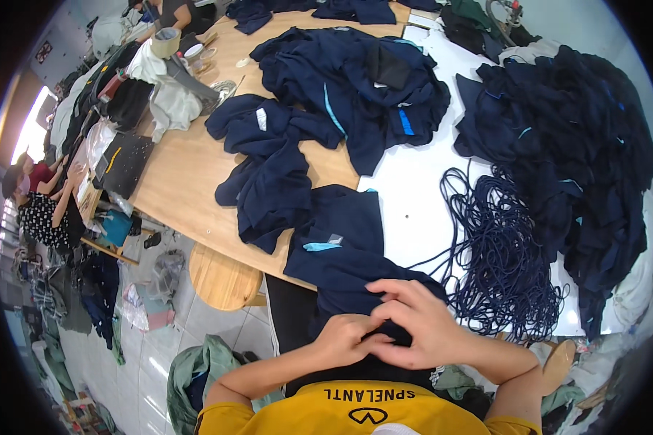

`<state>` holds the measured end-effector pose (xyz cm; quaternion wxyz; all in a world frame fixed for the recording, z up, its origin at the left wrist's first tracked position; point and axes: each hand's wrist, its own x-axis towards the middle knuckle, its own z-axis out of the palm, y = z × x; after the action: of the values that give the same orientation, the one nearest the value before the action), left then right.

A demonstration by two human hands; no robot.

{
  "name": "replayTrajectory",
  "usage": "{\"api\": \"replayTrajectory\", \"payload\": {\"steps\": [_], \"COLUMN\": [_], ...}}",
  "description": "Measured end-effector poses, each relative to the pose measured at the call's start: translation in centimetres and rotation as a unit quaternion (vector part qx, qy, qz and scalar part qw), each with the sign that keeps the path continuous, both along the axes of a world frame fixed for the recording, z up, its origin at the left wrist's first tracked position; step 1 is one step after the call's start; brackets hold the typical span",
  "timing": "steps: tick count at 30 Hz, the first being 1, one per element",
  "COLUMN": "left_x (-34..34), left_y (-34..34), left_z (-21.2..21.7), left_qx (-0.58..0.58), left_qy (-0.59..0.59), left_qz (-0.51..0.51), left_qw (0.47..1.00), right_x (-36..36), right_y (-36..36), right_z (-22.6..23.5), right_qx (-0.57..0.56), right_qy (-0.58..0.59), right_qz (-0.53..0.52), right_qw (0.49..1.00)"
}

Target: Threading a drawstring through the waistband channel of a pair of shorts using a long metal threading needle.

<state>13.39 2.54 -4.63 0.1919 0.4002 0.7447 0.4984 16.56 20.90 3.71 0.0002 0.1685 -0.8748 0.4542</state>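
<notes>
A navy garment (341, 217) with a light-blue strip and a small grey label hangs over the table's near edge towards me. My left hand (347, 339) is closed at its near end, fingers pressed together on the dark cloth. Close against it, my right hand (412, 322) curls over the same garment, thumb and fingertips meeting near the left hand's fingers. What lies between the right fingertips is hidden. From a tangled heap of navy cord (497, 254) on the right, one strand runs to the garment beside my right hand.
More navy garments (276, 159) lie on the wooden table (174, 174); a tall navy pile (559, 145) covers the right of the white surface (413, 196). A round wooden stool (225, 277) stands below the edge. Other people (43, 203) work at far left. Cloth (203, 370) lies on the floor.
</notes>
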Motion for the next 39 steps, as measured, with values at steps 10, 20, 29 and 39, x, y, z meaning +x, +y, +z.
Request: {"api": "replayTrajectory", "payload": {"steps": [10,20,29,39], "left_x": [-5.4,-12.3,-6.9,-6.0], "left_y": [-4.0,-5.7,4.3,-0.9], "left_z": [0.5,7.8,1.5,0.4], "left_qx": [0.021,0.041,0.121,-0.015], "left_qy": [0.465,0.640,0.346,-0.278], "left_qz": [0.272,0.105,0.144,-0.168], "left_qw": [0.842,0.760,0.919,0.946], "right_x": [-4.3,1.7,2.2,4.6], "right_y": [3.9,4.0,5.8,8.3], "right_z": [-1.1,-1.0,1.3,-1.0], "right_qx": [0.199,0.160,-0.013,-0.099], "right_qy": [0.009,0.143,-0.003,-0.132], "right_qz": [-0.157,-0.064,-0.215,-0.213], "right_qw": [0.967,0.975,0.976,0.963]}}
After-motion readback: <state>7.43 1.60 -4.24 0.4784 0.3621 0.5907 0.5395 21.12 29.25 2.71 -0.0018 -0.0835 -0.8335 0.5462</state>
